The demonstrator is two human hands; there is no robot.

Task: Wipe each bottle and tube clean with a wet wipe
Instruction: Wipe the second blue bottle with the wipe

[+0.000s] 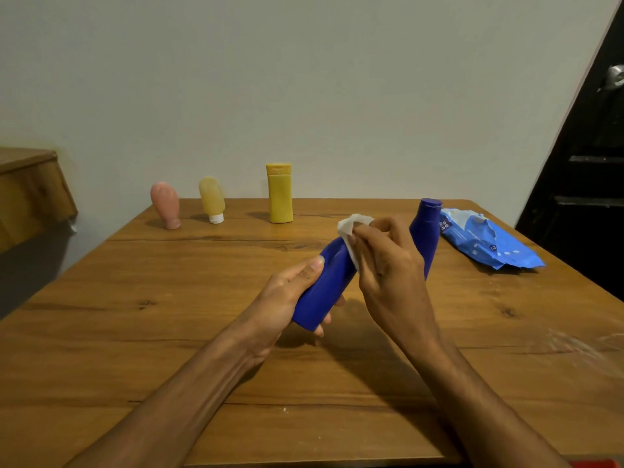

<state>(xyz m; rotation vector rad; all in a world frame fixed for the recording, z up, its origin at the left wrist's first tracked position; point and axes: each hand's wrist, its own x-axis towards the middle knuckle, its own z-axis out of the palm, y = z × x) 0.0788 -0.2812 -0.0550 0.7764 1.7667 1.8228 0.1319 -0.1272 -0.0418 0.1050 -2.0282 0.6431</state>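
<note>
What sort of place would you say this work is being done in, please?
Probably a room in a home: a wooden table by a plain wall, and a dark door with a metal handle at the right.

In front of me a brown wooden table [135, 332], its boards marked with dark knots and grain lines, stretches toward a plain pale wall [304, 79]. At my left, the corner of another wooden piece of furniture [30, 190] shows. At my right stands a black door [591, 197] with a silver metal handle [615, 77]. The light is dim and warm.
</note>
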